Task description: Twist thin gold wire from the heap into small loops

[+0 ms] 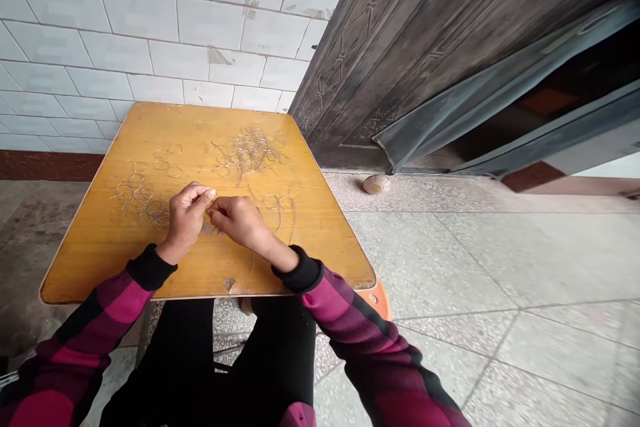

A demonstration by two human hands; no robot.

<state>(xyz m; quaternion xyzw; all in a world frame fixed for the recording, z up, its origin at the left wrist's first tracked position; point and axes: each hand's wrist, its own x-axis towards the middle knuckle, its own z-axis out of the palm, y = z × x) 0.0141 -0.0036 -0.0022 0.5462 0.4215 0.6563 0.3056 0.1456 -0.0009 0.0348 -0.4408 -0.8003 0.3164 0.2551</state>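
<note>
Over the wooden table, my left hand [189, 215] and my right hand [239, 219] meet with their fingertips pinched close together. Both are closed on a thin wire, most of it hidden by the fingers. Fine looped strands [279, 203] show just right of my right hand, and I cannot tell whether they join the held piece. Left of my left hand lies a loose group of thin wire loops [134, 197]. A denser tangle of similar loops [250, 150] rests farther back, with a few single loops [167, 160] to its left.
The yellow-brown table [310, 240] has a chipped spot near its front edge. White wall tiles [140, 27] rise behind it. To the right are a dark carved door [360, 60], a grey curtain [450, 113] and a round ball-like object [377, 184] on the floor. An orange stool edge [380, 300] shows below.
</note>
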